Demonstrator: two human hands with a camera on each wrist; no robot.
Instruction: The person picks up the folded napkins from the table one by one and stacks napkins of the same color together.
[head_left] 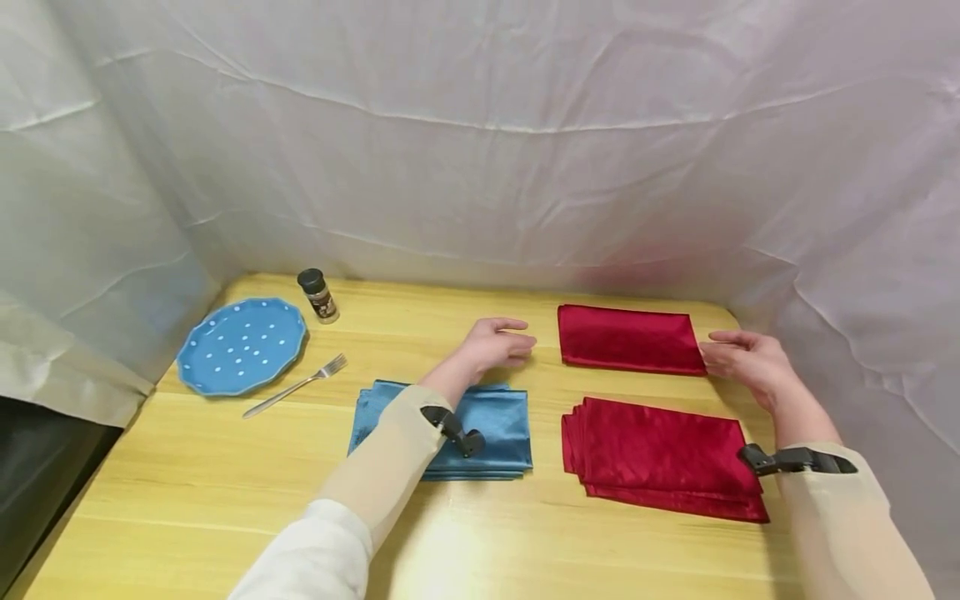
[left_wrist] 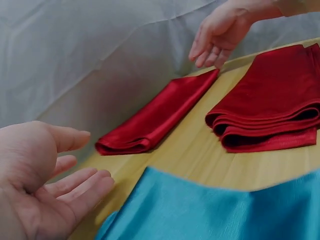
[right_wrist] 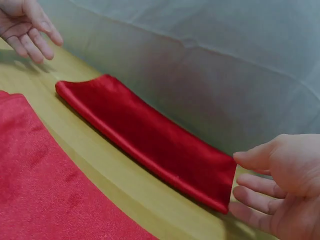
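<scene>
A folded red satin cloth (head_left: 628, 339) lies near the back of the table. At its right end is my right hand (head_left: 748, 365), fingers loosely extended and holding nothing; in the right wrist view the fingertips (right_wrist: 243, 159) are right by the cloth's edge, and I cannot tell whether they touch. My left hand (head_left: 497, 343) hovers to the left of that cloth, apart from it, with relaxed fingers and nothing in them. Under the left forearm lies a stack of folded blue cloths (head_left: 491, 429), partly hidden. A stack of folded red cloths (head_left: 667, 454) lies nearer, beside the right forearm.
On the left stands a blue plate with white dots (head_left: 243, 346). A fork (head_left: 296, 387) lies beside it, and a black-capped spice jar (head_left: 318, 296) stands behind. Pale curtains (head_left: 480, 167) hang along the back and sides of the wooden table (head_left: 187, 500).
</scene>
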